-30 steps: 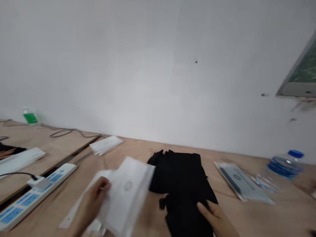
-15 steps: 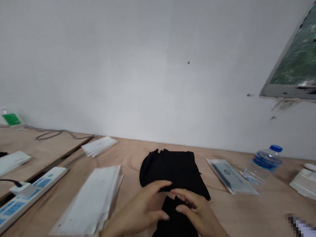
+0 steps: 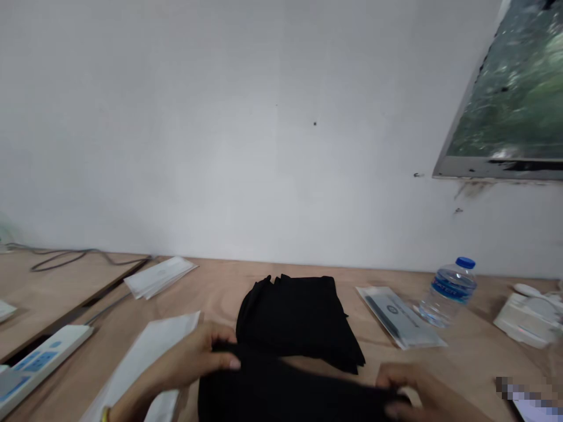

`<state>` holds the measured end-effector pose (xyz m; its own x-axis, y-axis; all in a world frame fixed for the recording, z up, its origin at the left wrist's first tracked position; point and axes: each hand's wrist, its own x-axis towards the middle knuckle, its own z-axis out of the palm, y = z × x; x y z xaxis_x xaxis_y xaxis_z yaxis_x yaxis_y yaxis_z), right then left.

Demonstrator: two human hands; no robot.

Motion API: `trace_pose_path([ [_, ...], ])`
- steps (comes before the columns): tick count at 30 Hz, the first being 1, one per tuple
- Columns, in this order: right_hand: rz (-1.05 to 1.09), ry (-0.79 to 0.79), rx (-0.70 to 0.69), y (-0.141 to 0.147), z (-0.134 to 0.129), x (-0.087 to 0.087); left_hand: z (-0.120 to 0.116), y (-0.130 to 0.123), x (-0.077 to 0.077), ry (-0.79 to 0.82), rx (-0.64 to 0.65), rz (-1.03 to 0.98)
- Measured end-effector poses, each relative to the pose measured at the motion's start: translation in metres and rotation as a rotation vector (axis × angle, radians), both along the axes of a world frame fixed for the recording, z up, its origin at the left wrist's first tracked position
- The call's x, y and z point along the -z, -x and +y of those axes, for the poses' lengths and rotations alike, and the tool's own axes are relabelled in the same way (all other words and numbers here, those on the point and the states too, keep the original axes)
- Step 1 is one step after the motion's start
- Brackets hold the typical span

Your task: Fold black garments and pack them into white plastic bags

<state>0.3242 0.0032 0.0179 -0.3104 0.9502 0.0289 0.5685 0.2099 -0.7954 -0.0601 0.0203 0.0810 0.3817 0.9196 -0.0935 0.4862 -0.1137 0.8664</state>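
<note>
A piece of black cloth [image 3: 281, 384] stretches between my two hands at the bottom of the view. My left hand [image 3: 200, 354] pinches its upper left corner between thumb and fingers, a yellow band showing at the wrist. At the opposite end my right hand [image 3: 413, 390], somewhat blurred, grips the right edge. Just beyond lies a folded black cloth pile [image 3: 294, 319], flat on the wooden table [image 3: 215, 287]. The lower part of the held cloth is cut off by the frame.
White packets [image 3: 145, 357] lie left, with more packets [image 3: 160, 275] behind. A power strip [image 3: 44, 363] stands further left. On the right are a packaged grey item [image 3: 400, 316], a water bottle [image 3: 448, 293] and a white box-like object [image 3: 528, 316]. A wall [image 3: 264, 187] rises behind.
Both hands, earlier close together over the small black cloth with fingers apart, have moved away from each other and now hold it spread wide. The view has shifted slightly right.
</note>
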Motion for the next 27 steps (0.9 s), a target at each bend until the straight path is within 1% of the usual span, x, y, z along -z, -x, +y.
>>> trace_pose_path([
  [2, -0.007, -0.134, 0.099, -0.002, 0.032, -0.019, 0.032, 0.003, -0.008, -0.221, -0.070, -0.019],
  [4, 0.065, -0.373, 0.268, 0.000, 0.067, -0.043, 0.066, 0.000, -0.022, -0.474, -0.198, -0.083],
  [5, 0.115, -0.506, 0.368, 0.002, 0.082, -0.054, 0.082, -0.002, -0.030, -0.557, -0.264, -0.111],
  [7, 0.187, -0.684, 0.500, 0.004, 0.104, -0.073, 0.106, -0.006, -0.043, -0.674, -0.368, -0.149],
  [8, 0.209, -0.736, 0.537, 0.005, 0.111, -0.077, 0.113, -0.008, -0.047, -0.705, -0.398, -0.152],
  [9, 0.221, -0.765, 0.553, 0.004, 0.114, -0.077, 0.116, -0.009, -0.047, -0.730, -0.414, -0.149],
  [10, 0.222, -0.777, 0.553, 0.003, 0.115, -0.072, 0.115, -0.010, -0.042, -0.745, -0.417, -0.138],
  [11, 0.207, -0.772, 0.537, 0.001, 0.114, -0.061, 0.111, -0.011, -0.033, -0.748, -0.410, -0.119],
  [12, 0.179, -0.749, 0.509, 0.000, 0.111, -0.046, 0.105, -0.011, -0.019, -0.738, -0.395, -0.092],
  [13, 0.141, -0.711, 0.470, -0.002, 0.106, -0.027, 0.097, -0.011, -0.002, -0.715, -0.372, -0.060],
  [14, 0.076, -0.636, 0.420, -0.003, 0.101, -0.004, 0.088, -0.011, 0.019, -0.685, -0.353, -0.023],
  [17, -0.024, -0.495, 0.320, -0.012, 0.088, 0.064, 0.061, -0.009, 0.086, -0.547, -0.283, 0.105],
  [18, -0.139, -0.427, 0.234, -0.017, 0.085, 0.082, 0.053, -0.008, 0.106, -0.488, -0.262, 0.176],
  [19, -0.279, -0.382, 0.237, -0.023, 0.084, 0.096, 0.047, -0.007, 0.122, -0.420, -0.234, 0.309],
  [20, -0.416, -0.344, 0.275, -0.030, 0.085, 0.107, 0.042, -0.007, 0.134, -0.385, -0.209, 0.406],
  [21, -0.540, -0.312, 0.339, -0.039, 0.086, 0.114, 0.038, -0.007, 0.142, -0.358, -0.188, 0.493],
  [22, -0.631, -0.289, 0.421, -0.047, 0.089, 0.118, 0.036, -0.008, 0.146, -0.342, -0.173, 0.557],
  [23, -0.687, -0.267, 0.489, -0.055, 0.091, 0.119, 0.034, -0.009, 0.147, -0.337, -0.168, 0.591],
  [25, -0.721, -0.228, 0.547, -0.067, 0.096, 0.117, 0.030, -0.013, 0.141, -0.329, -0.173, 0.617],
  [27, -0.729, -0.203, 0.546, -0.070, 0.095, 0.113, 0.024, -0.016, 0.132, -0.349, -0.201, 0.622],
])
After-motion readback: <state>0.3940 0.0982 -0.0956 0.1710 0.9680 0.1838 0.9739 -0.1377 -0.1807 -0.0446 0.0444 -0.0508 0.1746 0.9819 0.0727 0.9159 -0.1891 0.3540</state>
